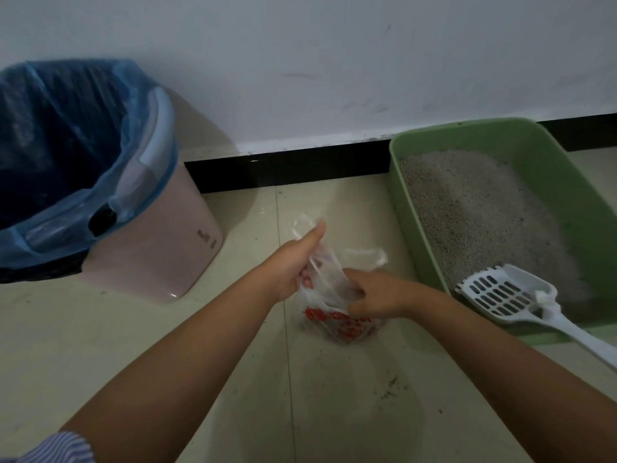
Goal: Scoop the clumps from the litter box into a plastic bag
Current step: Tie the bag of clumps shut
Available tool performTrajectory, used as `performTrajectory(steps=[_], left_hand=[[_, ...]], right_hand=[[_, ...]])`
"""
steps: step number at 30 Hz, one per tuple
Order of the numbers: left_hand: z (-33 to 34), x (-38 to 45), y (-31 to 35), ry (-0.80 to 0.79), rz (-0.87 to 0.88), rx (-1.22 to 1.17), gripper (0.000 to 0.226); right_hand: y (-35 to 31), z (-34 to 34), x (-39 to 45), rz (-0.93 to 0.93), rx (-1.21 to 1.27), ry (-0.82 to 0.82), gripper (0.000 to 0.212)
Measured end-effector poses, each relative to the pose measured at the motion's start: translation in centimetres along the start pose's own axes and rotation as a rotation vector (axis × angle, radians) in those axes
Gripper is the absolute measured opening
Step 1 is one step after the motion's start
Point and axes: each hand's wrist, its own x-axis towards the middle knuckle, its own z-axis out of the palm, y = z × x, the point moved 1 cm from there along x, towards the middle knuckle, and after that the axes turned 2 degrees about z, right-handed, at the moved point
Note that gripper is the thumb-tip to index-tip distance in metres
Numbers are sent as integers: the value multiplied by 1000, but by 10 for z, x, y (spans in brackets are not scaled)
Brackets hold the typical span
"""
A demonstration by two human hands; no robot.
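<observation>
A clear plastic bag (337, 324) with red print sits on the tiled floor in the middle. My left hand (293, 262) grips one bag handle, thumb up. My right hand (374, 290) holds the bag's other side near its mouth; the second handle sticks out behind it. To the right stands a green litter box (414, 215) filled with grey litter (474, 208). A white slotted scoop (507, 295) lies on the box's near edge, its handle pointing toward the lower right. No clumps are plainly visible.
A pink waste bin (167, 255) lined with a blue bag (66, 145) stands at the left against the white wall. A black skirting board (283, 168) runs along the wall. Spilled litter grains dot the floor (390, 385) in front of me.
</observation>
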Motion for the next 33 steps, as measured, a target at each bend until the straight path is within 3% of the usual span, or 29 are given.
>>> performTrajectory(steps=[3, 6, 8, 11, 14, 17, 19, 22, 26, 29, 33], left_hand=[[2, -3, -1, 37, -9, -125, 39], [-3, -7, -2, -130, 27, -139, 37], [-6, -11, -2, -226, 60, 145, 38], [-5, -15, 1, -273, 140, 543, 32], [-6, -18, 7, -208, 213, 636, 25], [-3, -18, 11, -60, 285, 548, 28], [0, -18, 14, 41, 316, 466, 30], [1, -15, 12, 256, 403, 448, 33], [2, -15, 7, 486, 656, 688, 44], [-2, -13, 7, 545, 755, 797, 48], [0, -13, 4, 564, 886, 710, 56]], right_hand=[[6, 3, -3, 35, -8, -59, 46], [12, -2, 1, 69, 50, 30, 19], [16, -5, 4, 103, 164, 86, 18], [22, -4, 7, 141, 528, 251, 19], [23, -5, 8, 102, 822, 377, 16], [26, -8, 7, 36, 987, 430, 15], [24, -9, 4, 28, 909, 423, 18], [19, -14, -2, 40, 535, 380, 10], [7, -18, -5, 33, 96, 319, 14], [2, -21, -9, 11, 181, 369, 21], [1, -15, -7, 110, 408, 433, 32]])
